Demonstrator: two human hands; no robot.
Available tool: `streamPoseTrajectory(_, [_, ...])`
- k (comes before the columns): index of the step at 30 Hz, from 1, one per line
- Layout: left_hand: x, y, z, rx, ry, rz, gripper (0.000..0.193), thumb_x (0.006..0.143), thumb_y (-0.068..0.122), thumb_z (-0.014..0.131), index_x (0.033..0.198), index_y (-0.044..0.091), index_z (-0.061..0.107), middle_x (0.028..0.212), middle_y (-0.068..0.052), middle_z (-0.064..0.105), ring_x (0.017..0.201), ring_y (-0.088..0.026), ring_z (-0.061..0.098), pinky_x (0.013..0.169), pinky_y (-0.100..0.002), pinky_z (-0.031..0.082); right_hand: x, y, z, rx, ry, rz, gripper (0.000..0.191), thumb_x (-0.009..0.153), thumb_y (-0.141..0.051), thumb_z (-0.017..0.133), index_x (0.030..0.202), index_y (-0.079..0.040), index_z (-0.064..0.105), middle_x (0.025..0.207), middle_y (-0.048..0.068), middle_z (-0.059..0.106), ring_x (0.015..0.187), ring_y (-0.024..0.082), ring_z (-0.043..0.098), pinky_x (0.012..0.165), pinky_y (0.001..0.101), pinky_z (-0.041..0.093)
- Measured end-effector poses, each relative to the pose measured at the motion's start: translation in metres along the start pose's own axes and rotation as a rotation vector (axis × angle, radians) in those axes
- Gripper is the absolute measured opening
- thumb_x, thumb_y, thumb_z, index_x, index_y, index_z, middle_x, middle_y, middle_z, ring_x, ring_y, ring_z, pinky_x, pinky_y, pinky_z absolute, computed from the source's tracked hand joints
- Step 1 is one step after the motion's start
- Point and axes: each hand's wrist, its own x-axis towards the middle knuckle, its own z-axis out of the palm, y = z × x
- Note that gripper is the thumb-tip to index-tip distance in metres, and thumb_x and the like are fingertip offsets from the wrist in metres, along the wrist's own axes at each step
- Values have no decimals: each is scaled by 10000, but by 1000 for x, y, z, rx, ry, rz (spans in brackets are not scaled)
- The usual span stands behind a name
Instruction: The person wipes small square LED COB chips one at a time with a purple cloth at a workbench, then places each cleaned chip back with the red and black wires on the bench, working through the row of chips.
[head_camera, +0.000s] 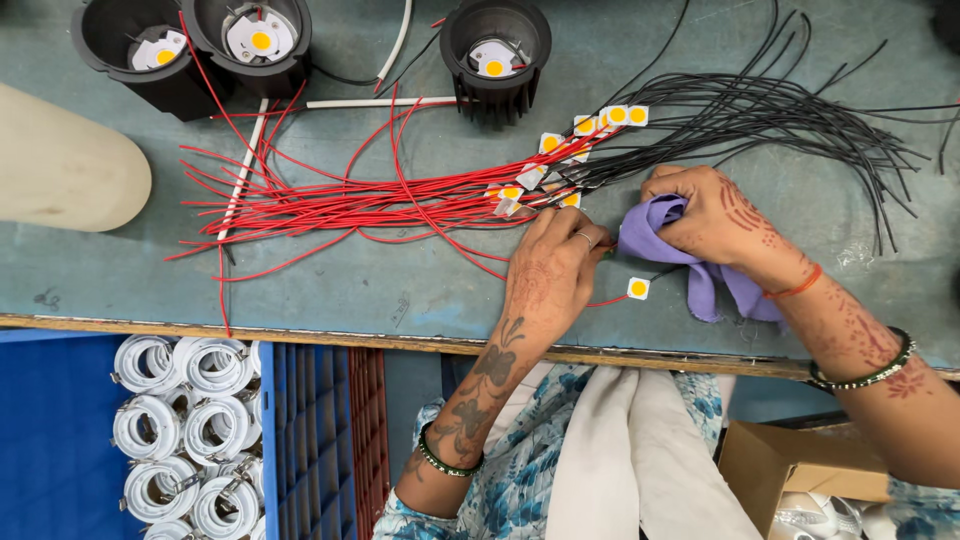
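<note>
My right hand (715, 215) is closed on a crumpled purple cloth (700, 270) that trails down onto the grey-green bench. My left hand (555, 265) lies just left of it, fingertips pinched at the wires beside the cloth. A single small white square chip with a yellow centre (638, 288) lies on the bench between my wrists, on a red wire. Several more such chips (575, 150) sit in a cluster above my hands, where a fan of red wires (330, 205) meets a fan of black wires (790, 115).
Three black round lamp housings (495, 55) with yellow-centred chips stand along the far edge. A beige rounded object (65, 165) lies at left. Below the bench edge (250, 330), a blue crate (300, 430) holds several white rings, and a cardboard box (790, 465) sits at lower right.
</note>
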Motion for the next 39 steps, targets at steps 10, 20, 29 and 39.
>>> streamPoseTrajectory(10, [0, -2, 1, -16, 20, 10, 146, 836, 9, 714, 970, 66, 725, 980, -59, 606, 975, -279, 593, 868, -427, 504, 3, 9, -5, 74, -75, 61, 180, 707, -9, 720, 882, 17, 687, 811, 51, 618, 764, 110, 568, 676, 312, 470])
streamPoseTrajectory(20, [1, 1, -2, -43, 46, 28, 129, 852, 25, 729, 973, 69, 724, 965, -54, 615, 969, -278, 599, 851, -416, 506, -3, 25, -4, 529, 167, 243, 213, 805, -9, 695, 1013, -44, 726, 895, -40, 678, 822, 47, 593, 707, 266, 496])
streamPoseTrajectory(29, [4, 2, -1, -30, 10, 3, 132, 847, 46, 747, 975, 69, 729, 953, -53, 611, 952, -280, 595, 825, -420, 498, -2, 14, -20, 172, -16, -7, 323, 658, 48, 682, 966, -2, 763, 869, 32, 669, 815, 123, 631, 736, 278, 495])
streamPoseTrajectory(39, [5, 1, 0, -25, -2, -10, 143, 837, 36, 743, 973, 80, 734, 952, -43, 613, 956, -275, 597, 835, -417, 503, 10, 15, -17, 2, -57, -32, 248, 659, -15, 737, 904, 14, 714, 796, 46, 638, 735, 137, 623, 677, 316, 481])
